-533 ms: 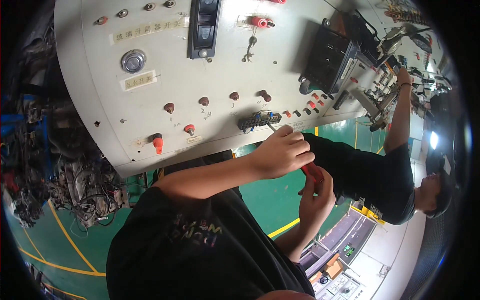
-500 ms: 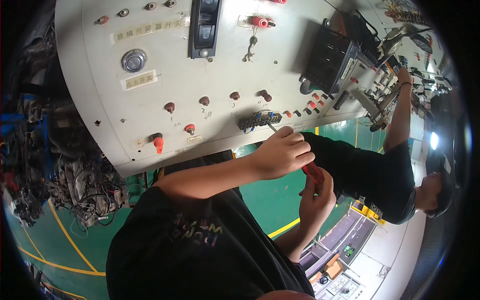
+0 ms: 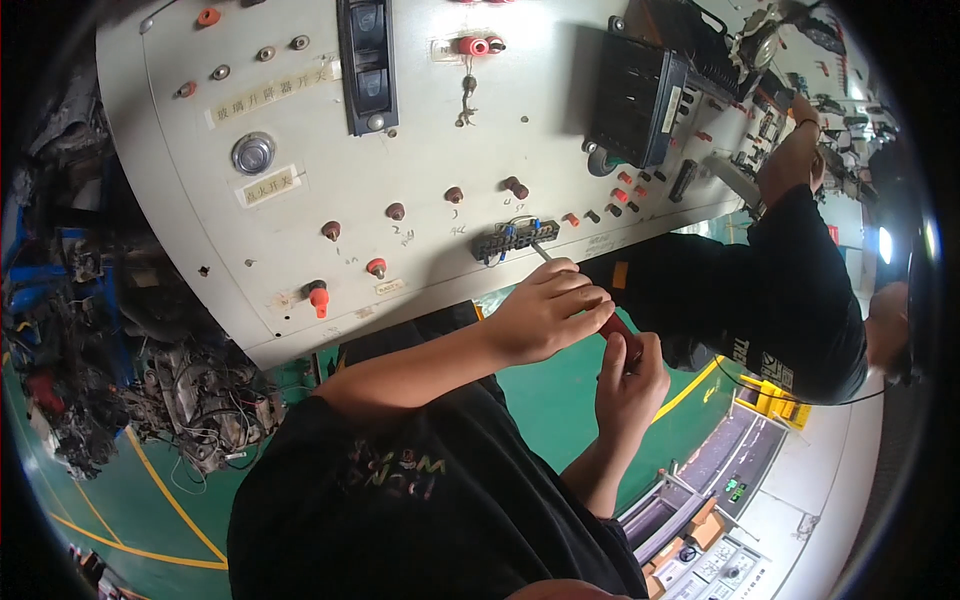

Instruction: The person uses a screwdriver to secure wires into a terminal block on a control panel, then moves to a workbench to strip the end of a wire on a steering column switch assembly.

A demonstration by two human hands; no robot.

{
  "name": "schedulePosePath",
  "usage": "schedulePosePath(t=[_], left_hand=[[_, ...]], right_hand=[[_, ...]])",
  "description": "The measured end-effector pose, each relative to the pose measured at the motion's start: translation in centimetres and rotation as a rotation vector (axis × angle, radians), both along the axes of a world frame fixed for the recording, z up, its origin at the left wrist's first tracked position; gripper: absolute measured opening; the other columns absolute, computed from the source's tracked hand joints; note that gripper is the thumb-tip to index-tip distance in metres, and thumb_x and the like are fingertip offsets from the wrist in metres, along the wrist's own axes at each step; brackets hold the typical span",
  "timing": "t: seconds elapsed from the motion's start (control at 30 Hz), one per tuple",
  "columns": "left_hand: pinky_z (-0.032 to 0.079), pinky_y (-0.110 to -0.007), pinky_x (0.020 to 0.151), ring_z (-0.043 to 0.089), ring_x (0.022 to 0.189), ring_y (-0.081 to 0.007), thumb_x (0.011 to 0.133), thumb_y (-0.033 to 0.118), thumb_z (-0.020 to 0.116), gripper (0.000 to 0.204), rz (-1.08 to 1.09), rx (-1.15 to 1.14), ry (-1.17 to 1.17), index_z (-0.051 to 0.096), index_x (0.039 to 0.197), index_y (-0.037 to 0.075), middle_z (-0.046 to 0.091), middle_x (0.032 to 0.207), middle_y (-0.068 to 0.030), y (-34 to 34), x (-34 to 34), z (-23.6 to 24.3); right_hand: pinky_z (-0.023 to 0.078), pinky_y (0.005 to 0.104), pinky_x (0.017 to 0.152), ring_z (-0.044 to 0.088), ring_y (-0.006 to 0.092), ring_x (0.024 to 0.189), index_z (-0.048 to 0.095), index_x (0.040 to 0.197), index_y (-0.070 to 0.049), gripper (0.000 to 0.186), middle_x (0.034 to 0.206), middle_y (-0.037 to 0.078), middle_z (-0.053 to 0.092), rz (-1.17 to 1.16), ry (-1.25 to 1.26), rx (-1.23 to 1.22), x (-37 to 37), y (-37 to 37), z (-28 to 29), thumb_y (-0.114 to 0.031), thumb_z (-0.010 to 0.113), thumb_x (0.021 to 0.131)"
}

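A screwdriver (image 3: 618,327) with a red handle slants up and left, its metal shaft meeting the black terminal block (image 3: 514,240) on the pale panel's lower edge. My left hand (image 3: 548,310) is closed around the front of the screwdriver, where the shaft joins the handle. Behind it, my right hand (image 3: 632,385) pinches the rear of the red handle between thumb and fingers. Short wires with blue ends sit in the terminal block. Whether the blade sits in a screw is too small to tell.
The pale panel (image 3: 290,225) carries red and brown sockets, a round ignition switch (image 3: 253,153), a black rocker switch unit (image 3: 368,70) and a black box (image 3: 637,100). A co-worker in black (image 3: 760,300) reaches to the panel at right. Engine parts (image 3: 205,405) stand at left.
The panel has shifted slightly left in view. Both hands stay on the screwdriver at the terminal block. The co-worker's body has moved further right.
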State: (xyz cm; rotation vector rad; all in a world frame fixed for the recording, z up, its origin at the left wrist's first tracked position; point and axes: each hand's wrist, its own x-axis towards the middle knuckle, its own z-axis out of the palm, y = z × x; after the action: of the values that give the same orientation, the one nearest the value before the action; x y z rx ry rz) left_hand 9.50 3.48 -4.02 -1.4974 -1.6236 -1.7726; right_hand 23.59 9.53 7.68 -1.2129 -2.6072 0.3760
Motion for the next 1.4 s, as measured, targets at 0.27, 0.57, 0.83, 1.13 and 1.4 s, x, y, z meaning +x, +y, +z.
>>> schedulePosePath(t=[0.27, 0.57, 0.83, 1.13, 1.4], left_hand=[[0.053, -0.043, 0.099, 0.068, 0.101, -0.0239, 0.089, 0.01, 0.069, 0.021, -0.032, -0.038, 0.065, 0.07, 0.109, 0.003, 0.071, 0.11, -0.008, -0.2, -0.3, 0.2], [0.055, -0.044, 0.098, 0.07, 0.102, -0.0277, 0.09, 0.011, 0.07, 0.027, -0.109, -0.059, 0.041, 0.069, 0.115, 0.001, 0.072, 0.113, -0.0106, -0.5, -0.7, 0.5], [0.057, -0.043, 0.099, 0.07, 0.11, -0.0311, 0.091, 0.011, 0.07, 0.032, -0.147, -0.113, 0.066, 0.069, 0.122, 0.003, 0.071, 0.123, -0.0129, -1.1, 0.5, 0.9], [0.057, -0.042, 0.099, 0.069, 0.113, -0.028, 0.09, 0.008, 0.07, 0.032, -0.19, -0.111, 0.067, 0.072, 0.12, 0.001, 0.07, 0.122, -0.0114, -0.6, -0.3, 1.3], [0.056, -0.042, 0.098, 0.068, 0.112, -0.0281, 0.09, 0.007, 0.07, 0.034, -0.198, -0.11, 0.064, 0.072, 0.123, -0.001, 0.069, 0.121, -0.0122, -0.2, -0.7, 0.5]], right_hand=[[0.056, 0.0256, 0.062, 0.073, 0.0143, 0.073, 0.064, 0.12, 0.001, 0.026, 0.103, 0.016, 0.08, 0.179, 0.243, -0.018, -0.1, -0.3, -0.7, 0.0, 0.072, 0.095], [0.059, 0.0318, 0.069, 0.077, 0.024, 0.076, 0.064, 0.118, 0.0, 0.026, 0.09, 0.016, 0.077, 0.066, 0.216, -0.099, -0.2, -0.7, -1.1, -0.004, 0.075, 0.095], [0.056, 0.0292, 0.072, 0.072, 0.0188, 0.083, 0.057, 0.13, 0.004, 0.026, 0.108, 0.017, 0.077, 0.161, 0.366, -0.092, 1.5, -1.2, -1.6, 0.001, 0.058, 0.104], [0.059, 0.0341, 0.084, 0.075, 0.0241, 0.091, 0.055, 0.132, 0.003, 0.032, 0.114, 0.019, 0.075, 0.149, 0.358, -0.15, 2.1, -0.6, -2.0, 0.006, 0.059, 0.101], [0.059, 0.034, 0.083, 0.075, 0.0237, 0.091, 0.055, 0.134, 0.004, 0.034, 0.113, 0.019, 0.075, 0.121, 0.361, -0.199, 1.4, -0.4, -2.5, 0.007, 0.059, 0.1]])
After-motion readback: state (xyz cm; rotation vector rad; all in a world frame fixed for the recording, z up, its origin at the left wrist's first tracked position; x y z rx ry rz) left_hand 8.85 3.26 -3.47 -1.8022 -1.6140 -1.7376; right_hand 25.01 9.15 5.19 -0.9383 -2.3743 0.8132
